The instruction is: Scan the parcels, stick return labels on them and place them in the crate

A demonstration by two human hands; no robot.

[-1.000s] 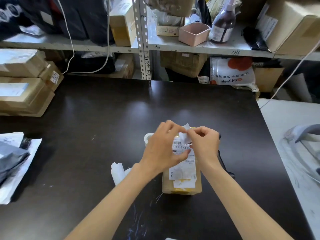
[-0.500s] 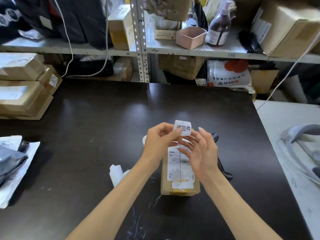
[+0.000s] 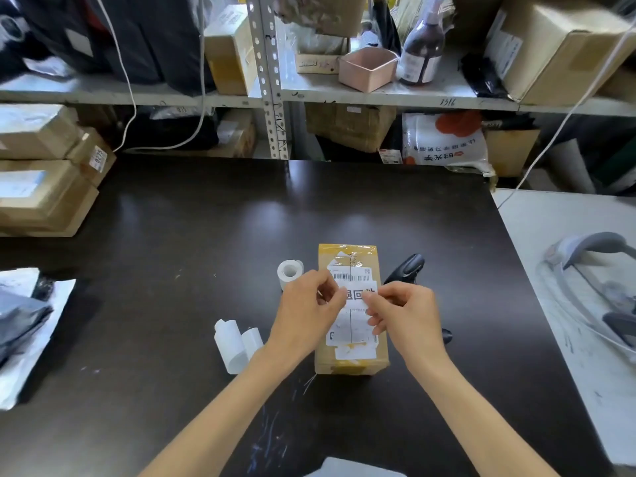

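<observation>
A small brown cardboard parcel (image 3: 351, 361) with a white shipping label lies on the dark table (image 3: 179, 256) in front of me. Just above its top face I hold a white return label (image 3: 356, 293) printed with black characters. My left hand (image 3: 306, 311) pinches the label's left edge and my right hand (image 3: 404, 313) pinches its right edge. A black handheld scanner (image 3: 407, 266) lies right of the parcel, partly hidden by my right hand. A white label roll (image 3: 289, 270) stands left of the parcel. No crate is in view.
Curled white backing strips (image 3: 237, 344) lie left of my left forearm. Stacked cardboard boxes (image 3: 44, 187) sit at the table's left edge, grey and white mailer bags (image 3: 24, 321) below them. Cluttered metal shelving (image 3: 275, 98) stands behind. A white table (image 3: 564, 242) with a grey device adjoins on the right.
The return label, held up in my left fingers half a second ago, has come down over the parcel's top, with both hands now pinching its edges. The view shifted slightly.
</observation>
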